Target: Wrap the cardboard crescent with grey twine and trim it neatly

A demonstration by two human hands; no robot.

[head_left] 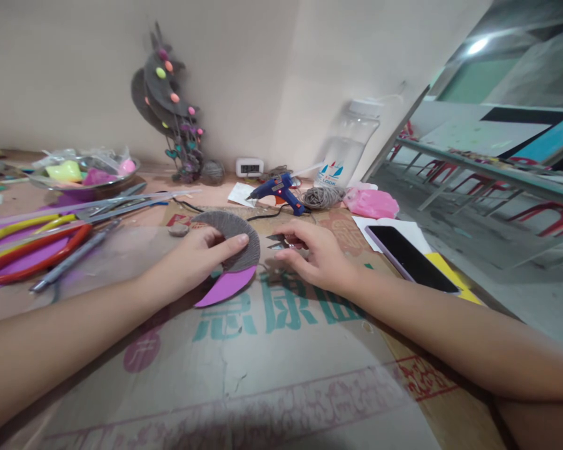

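My left hand (201,256) pinches a crescent-shaped piece (241,250) between thumb and fingers. Grey yarn covers its upper part, and its lower tip is bare purple. To its right, my right hand (312,253) holds small snips (278,242), whose blades point left toward the crescent and stand apart from each other. The blades do not touch the piece. Both hands are over a printed cardboard sheet (281,369). Behind them lies a blue glue gun (278,187) beside a ball of grey yarn (321,197).
Scissors (37,256), a pen (75,257) and a metal bowl (82,181) lie left. A decorated grey crescent (164,94) stands by the wall near a small clock (249,167). A water bottle (349,144), pink bag (371,201) and phone (410,258) are right.
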